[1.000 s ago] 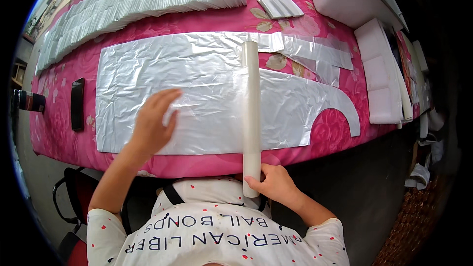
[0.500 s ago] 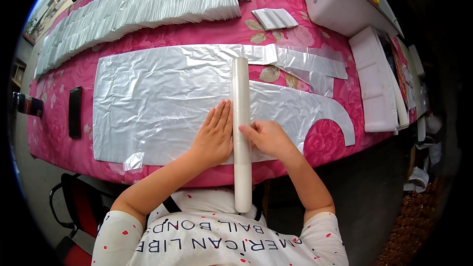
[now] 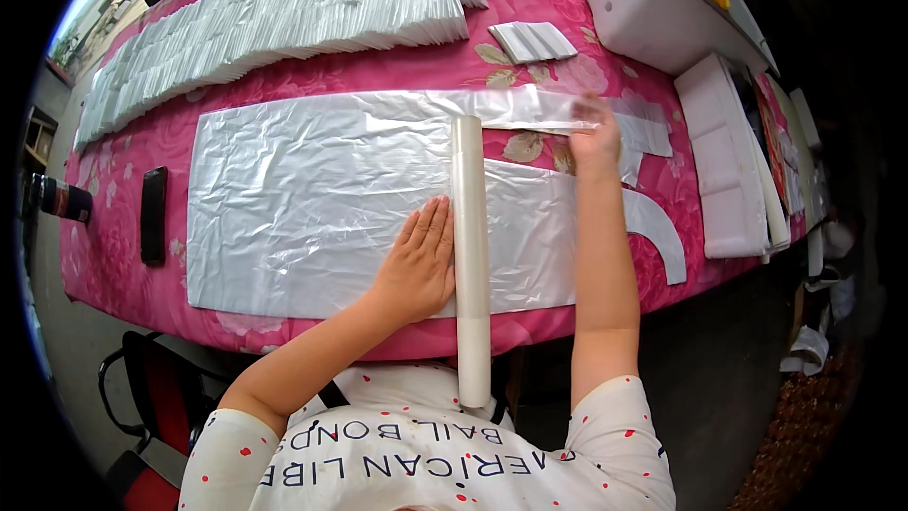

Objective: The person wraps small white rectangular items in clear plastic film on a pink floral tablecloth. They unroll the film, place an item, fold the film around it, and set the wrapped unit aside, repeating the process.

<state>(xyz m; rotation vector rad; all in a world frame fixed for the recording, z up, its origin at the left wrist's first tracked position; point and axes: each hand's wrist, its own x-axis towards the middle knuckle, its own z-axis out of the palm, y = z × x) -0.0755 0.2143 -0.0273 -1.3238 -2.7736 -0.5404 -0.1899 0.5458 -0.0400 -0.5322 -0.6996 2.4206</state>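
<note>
A silvery-white plastic carrier bag (image 3: pixel 312 199) lies flat and creased across the table, its two handle strips toward the right. Across it rests a pale roller tube (image 3: pixel 470 255), whose near end overhangs the table edge by my lap. My left hand (image 3: pixel 423 255) is pressed flat on the bag, fingers outstretched and together, along the tube's left side. Over at the far handle strip (image 3: pixel 530 109), my right hand (image 3: pixel 594 132) is at its right part; motion blurs the fingers, so their grip is unclear. The near handle (image 3: pixel 662 237) curves beyond my right forearm.
Rows of folded white packets (image 3: pixel 284 19) fill the far left, with a small packet stack (image 3: pixel 532 42) beside them. A black phone (image 3: pixel 153 216) and a dark jar (image 3: pixel 61 199) lie at the left. White foam boxes (image 3: pixel 643 5) stand right. A chair (image 3: pixel 161 383) is below left.
My right hand has left the tube and moved away and right to the far handle strip, which looks straighter. A loose shiny bit at the bag's near left edge no longer shows. My left hand stays beside the tube.
</note>
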